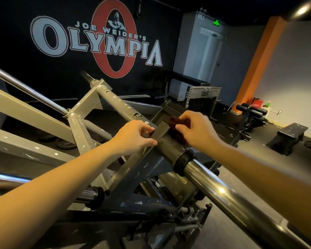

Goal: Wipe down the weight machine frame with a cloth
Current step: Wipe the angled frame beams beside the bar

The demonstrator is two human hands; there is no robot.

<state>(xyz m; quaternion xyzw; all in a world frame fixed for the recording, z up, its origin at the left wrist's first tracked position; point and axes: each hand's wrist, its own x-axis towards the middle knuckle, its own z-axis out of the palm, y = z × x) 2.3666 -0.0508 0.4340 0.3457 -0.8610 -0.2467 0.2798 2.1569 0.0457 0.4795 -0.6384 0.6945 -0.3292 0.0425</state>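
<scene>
The grey weight machine frame [83, 130] fills the lower left, its paint chipped in many spots. A flat dark bar of it runs between my hands. My left hand [133, 135] grips this bar with fingers curled over its edge. My right hand [196, 130] holds a dark reddish-brown cloth [178, 129] bunched against the frame, just right of the flat bar and above a dark sleeve. A chrome weight bar [223, 191] runs from that sleeve toward the lower right.
Another chrome bar [29, 90] slants at the upper left. A black bench [289, 137] and a roller-pad machine [251, 112] stand on the dark floor at right. A perforated steel rack [203, 95] sits behind, near an orange pillar [258, 63].
</scene>
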